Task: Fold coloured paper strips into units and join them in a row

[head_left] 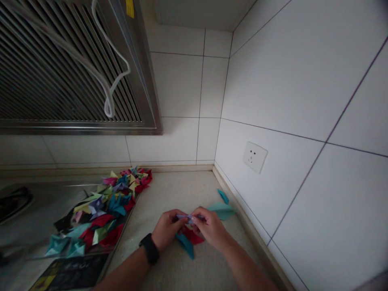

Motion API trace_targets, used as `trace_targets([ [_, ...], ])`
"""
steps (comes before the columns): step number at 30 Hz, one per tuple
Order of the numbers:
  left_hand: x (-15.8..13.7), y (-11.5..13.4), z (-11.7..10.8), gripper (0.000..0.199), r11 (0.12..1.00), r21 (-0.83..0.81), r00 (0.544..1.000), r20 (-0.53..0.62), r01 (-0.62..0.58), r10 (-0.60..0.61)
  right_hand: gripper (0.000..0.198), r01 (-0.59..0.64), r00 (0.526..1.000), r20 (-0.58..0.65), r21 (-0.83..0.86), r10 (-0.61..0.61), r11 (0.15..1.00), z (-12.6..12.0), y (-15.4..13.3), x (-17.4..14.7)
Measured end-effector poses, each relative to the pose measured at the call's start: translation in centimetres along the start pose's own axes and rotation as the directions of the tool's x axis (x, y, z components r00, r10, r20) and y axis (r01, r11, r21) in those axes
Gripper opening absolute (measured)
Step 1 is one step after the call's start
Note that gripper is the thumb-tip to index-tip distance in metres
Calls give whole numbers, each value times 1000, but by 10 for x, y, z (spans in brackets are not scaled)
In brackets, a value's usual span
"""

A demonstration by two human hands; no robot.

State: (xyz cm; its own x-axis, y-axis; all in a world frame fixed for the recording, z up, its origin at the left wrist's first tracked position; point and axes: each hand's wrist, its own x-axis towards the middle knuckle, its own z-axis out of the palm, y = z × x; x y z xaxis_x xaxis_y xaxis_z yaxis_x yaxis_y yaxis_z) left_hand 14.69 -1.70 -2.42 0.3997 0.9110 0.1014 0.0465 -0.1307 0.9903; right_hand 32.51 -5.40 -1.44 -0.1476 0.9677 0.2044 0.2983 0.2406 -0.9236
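My left hand (169,228), with a dark watch on its wrist, is closed on one end of a small folded purple paper (188,218). My right hand (209,226) pinches the other end, so the paper is stretched between both thumbs above the counter. Below the hands lie a folded blue paper (185,245) and a red paper (194,236), both partly covered by my fingers. Just beyond my right hand rests a light teal folded paper (222,210), with a smaller blue folded paper (223,196) behind it.
A heap of colourful folded papers (103,214) spreads over the steel stovetop (18,234) at left. Above it hangs a range hood (75,72) with a looped white cable (110,97). A tiled wall with a socket (255,157) bounds the counter (163,186) on the right.
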Motion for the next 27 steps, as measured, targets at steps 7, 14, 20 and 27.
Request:
trace_targets([
  [7, -8, 2, 3, 34, 1000, -11, 999, -37, -26, 25, 24, -19, 997, 75, 70, 14, 997, -4, 0, -1],
  [14, -8, -2, 3, 36, 977, -203, 996, -68, -63, 51, 18, 220, 975, 39, -80, -217, 972, 2, -4, -1],
  [20, -12, -1, 4, 35, 954, -292, 997, -38, -73, 65, 19, 175, 984, 14, -35, -175, 984, 2, -1, 0],
  [27, -14, 1, 4, 49, 928, -320, 981, -20, -189, 192, 26, 161, 987, -14, 125, -161, 979, 1, -10, 0],
])
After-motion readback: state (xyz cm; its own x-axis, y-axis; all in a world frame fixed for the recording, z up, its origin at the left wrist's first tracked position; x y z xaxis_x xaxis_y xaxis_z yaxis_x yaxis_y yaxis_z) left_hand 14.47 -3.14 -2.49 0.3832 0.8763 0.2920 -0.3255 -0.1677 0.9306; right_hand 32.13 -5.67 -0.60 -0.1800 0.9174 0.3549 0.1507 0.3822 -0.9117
